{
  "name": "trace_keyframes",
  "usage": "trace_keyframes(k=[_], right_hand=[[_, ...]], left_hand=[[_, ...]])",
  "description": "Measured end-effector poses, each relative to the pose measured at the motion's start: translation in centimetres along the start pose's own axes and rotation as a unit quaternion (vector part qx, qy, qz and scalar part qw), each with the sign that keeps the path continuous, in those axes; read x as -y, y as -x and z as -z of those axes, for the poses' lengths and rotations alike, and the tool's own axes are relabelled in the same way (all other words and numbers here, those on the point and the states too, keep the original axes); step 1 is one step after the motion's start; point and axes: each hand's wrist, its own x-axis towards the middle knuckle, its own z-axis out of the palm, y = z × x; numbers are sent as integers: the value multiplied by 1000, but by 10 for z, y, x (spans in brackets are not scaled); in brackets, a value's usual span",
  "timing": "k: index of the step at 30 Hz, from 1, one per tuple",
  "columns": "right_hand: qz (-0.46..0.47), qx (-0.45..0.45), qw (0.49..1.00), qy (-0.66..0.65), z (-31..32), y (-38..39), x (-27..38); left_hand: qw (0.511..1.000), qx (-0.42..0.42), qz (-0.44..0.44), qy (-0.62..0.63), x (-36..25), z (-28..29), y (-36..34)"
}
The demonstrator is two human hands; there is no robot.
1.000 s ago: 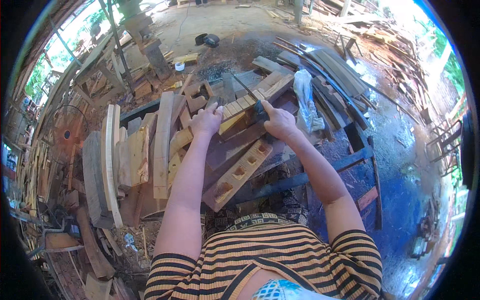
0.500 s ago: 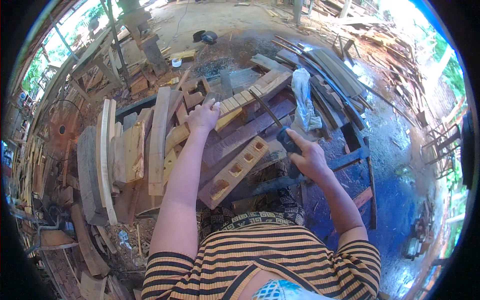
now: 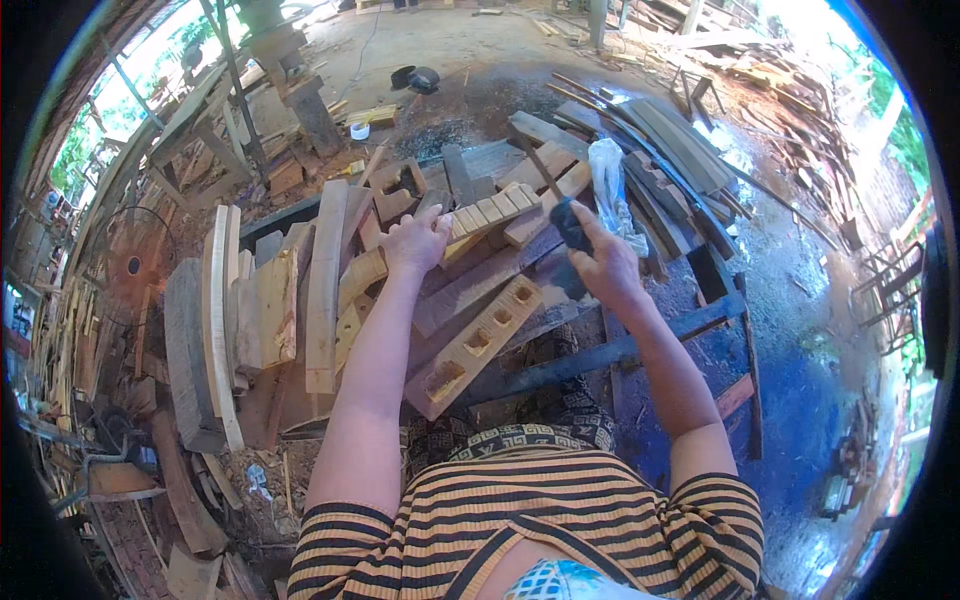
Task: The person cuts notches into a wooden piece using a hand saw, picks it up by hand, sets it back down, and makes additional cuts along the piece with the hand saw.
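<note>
- Concrete floor (image 3: 440, 45) is stretching away at the top, with a white tub (image 3: 360, 131) sitting on its near left part
- Timber pile (image 3: 780, 90) is spreading along the far right, daylight coming in behind it
- Left hand (image 3: 412, 243) is resting half-curled on the strip (image 3: 490, 211), fingers bending over its left part; how tightly it is pressing, I cannot tell
- That same strip is lying aslant between the two hands, its right end reaching up and away, a row of crosswise cuts running along its top
- Right hand (image 3: 608, 258) is closing round the dark handle (image 3: 570, 228) of a tool, whose thin blade (image 3: 545, 170) is pointing up and leftward beside the strip's right end; whether it is touching wood, I cannot tell
- Block (image 3: 490, 330) with four holes is lying aslant between the forearms, nearer the body
- Plastic bag (image 3: 608, 185) is lying just beyond the right hand
- Planks (image 3: 680, 150) are lying stacked past the bag
- Beams (image 3: 325, 290) are leaning side by side to the left of the left forearm
- Blue-grey rail (image 3: 640, 343) is running below the right forearm
</note>
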Motion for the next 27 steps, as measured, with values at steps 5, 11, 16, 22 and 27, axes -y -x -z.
trace_keyframes(k=[5, 11, 16, 22, 27], right_hand=[[-69, -2, 998, -4, 16, 39, -38], [-113, -4, 993, -27, 1, 76, -61], [-152, 4, 986, -76, -3, 91, -57], [-156, 25, 974, -162, 37, 116, -45], [-185, 123, 960, -170, 54, 129, -29]], left_hand=[[999, 4, -27, 18, -5, 13, 7], [991, 8, -125, -36, -7, 21, 17], [987, -18, -148, 53, 4, 10, 13], [987, -21, -137, 85, 10, 2, 2], [986, -30, -140, 88, 8, 5, 3]])
